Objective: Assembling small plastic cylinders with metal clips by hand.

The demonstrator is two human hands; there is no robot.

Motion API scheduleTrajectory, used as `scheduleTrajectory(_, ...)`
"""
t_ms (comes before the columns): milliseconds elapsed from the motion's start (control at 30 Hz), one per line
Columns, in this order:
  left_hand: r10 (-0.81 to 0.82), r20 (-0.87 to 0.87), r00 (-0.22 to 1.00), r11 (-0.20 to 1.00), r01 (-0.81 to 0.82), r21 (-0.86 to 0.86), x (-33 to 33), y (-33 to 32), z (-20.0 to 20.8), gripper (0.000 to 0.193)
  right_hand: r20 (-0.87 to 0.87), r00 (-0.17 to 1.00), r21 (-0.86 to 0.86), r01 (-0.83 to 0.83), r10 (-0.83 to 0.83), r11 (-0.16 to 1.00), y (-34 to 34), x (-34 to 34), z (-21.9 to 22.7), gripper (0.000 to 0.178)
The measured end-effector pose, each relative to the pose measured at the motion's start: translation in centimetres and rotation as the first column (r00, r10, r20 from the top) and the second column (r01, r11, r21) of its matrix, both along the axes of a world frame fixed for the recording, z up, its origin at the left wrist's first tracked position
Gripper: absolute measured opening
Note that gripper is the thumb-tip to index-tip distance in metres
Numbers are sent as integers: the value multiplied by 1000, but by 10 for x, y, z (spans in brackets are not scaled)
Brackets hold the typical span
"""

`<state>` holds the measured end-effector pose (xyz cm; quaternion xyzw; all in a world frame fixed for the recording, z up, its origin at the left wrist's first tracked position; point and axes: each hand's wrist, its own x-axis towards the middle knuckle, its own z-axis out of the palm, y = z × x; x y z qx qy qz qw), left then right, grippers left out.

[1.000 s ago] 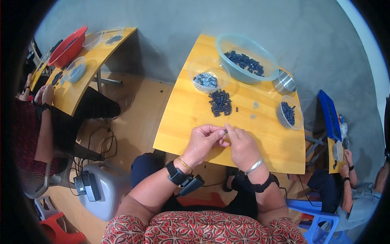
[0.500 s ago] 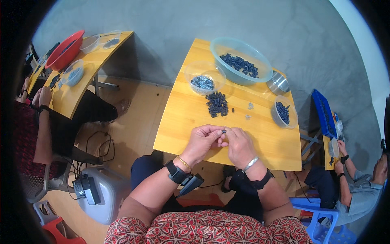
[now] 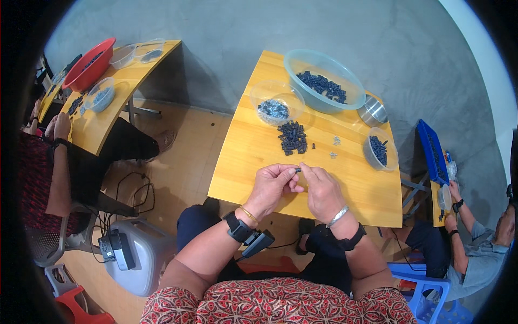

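Observation:
My left hand (image 3: 272, 186) pinches a small dark cylindrical piece (image 3: 297, 170) between thumb and fingertips, above the near part of the yellow table (image 3: 237, 167). Close beside it, my right hand (image 3: 324, 195) is closed, its index fingertip at the end of that piece. Whatever its curled fingers may hold is hidden. Just beyond the hands lies a pile of similar dark pieces (image 3: 293, 138), with a single dark piece (image 3: 313, 146) to its right. Two little clusters of small silvery parts, one farther (image 3: 336, 141) and one nearer (image 3: 333, 155), lie right of that.
At the back stand a large pale-blue basin (image 3: 294, 59) of dark pieces, a clear bowl (image 3: 259, 89) of shiny parts and a metal bowl (image 3: 373, 110). A clear tub (image 3: 393, 162) of dark pieces is at right. Other people work at tables on both sides; a grey stool (image 3: 143, 270) is lower left.
My right hand has shifted slightly away from my left, so more of the dark piece shows. The whole view has drifted a little.

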<state>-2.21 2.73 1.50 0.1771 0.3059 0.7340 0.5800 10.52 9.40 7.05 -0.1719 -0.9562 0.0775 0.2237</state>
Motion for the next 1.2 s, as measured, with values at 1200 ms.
scheduleTrajectory(1200,-32,107,994,998,26,54,-6,-2,-7,15,-343,908,-939,-340,-241,57,38,4,-19,9)
